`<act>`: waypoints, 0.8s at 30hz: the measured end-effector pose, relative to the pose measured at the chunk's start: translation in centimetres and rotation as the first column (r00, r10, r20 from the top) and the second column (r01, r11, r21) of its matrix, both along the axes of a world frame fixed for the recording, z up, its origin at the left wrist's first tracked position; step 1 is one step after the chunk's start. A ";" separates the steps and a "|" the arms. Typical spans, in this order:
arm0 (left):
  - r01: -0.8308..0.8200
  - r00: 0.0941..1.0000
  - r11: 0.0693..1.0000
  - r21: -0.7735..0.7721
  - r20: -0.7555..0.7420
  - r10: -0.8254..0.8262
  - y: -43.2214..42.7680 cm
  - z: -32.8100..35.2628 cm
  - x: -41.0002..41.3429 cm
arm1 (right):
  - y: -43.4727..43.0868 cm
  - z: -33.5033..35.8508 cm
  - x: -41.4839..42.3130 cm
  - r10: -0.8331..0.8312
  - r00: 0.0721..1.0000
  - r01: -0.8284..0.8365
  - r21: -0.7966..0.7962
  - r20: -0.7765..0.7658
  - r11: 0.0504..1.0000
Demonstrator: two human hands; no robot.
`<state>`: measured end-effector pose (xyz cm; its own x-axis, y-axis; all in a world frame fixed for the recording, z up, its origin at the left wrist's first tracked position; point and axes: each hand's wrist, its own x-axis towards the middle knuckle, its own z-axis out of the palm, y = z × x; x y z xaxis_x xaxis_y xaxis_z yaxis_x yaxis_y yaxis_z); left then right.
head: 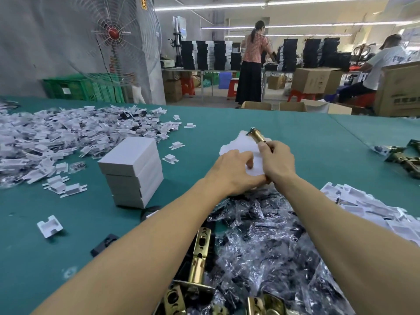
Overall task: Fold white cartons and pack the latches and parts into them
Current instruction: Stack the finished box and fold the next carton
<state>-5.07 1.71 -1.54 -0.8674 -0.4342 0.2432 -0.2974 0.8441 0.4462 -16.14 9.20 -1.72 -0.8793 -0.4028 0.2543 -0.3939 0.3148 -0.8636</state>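
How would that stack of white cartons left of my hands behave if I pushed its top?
The stack of white cartons would probably tip or shear apart: it stands several cartons high, its layers slightly offset. Being loose thin card, single cartons likely slide easily over the green table cover.

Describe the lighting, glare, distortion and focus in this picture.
Head view: strip lights overhead give even light and soft shadows; head view: the white carton is overexposed, its folds washed out; head view: the plastic bags and brass latch glint; head view: the wide lens bows the table edge; head view: the far workers look soft.
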 end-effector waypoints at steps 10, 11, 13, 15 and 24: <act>-0.055 0.996 0.997 -0.061 -0.078 0.050 0.9 0.9 1.0 | -0.8 2.2 0.8 -0.131 0.953 0.222 -0.334 0.274 0.916; -0.066 0.994 0.997 -0.028 -0.091 0.063 0.9 1.1 1.0 | -0.8 2.2 0.9 -0.122 0.947 0.229 -0.357 0.298 0.905; -0.103 0.981 0.993 0.058 -0.157 0.111 0.9 1.6 0.8 | -0.9 2.0 1.1 -0.115 0.934 0.244 -0.371 0.339 0.896; -0.164 0.947 0.971 0.174 -0.250 0.205 0.7 2.0 0.6 | -1.1 1.7 1.2 -0.116 0.922 0.256 -0.357 0.369 0.898; -0.327 0.773 0.775 0.541 -0.319 0.549 0.2 2.3 0.5 | -1.9 1.1 2.1 -0.057 0.998 0.058 0.195 -0.011 0.979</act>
<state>-4.60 1.90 0.72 -0.3957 -0.8888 0.2314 -0.2634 0.3512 0.8985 -14.01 7.31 -0.58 -0.9013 -0.3938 0.1805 -0.3747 0.4997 -0.7810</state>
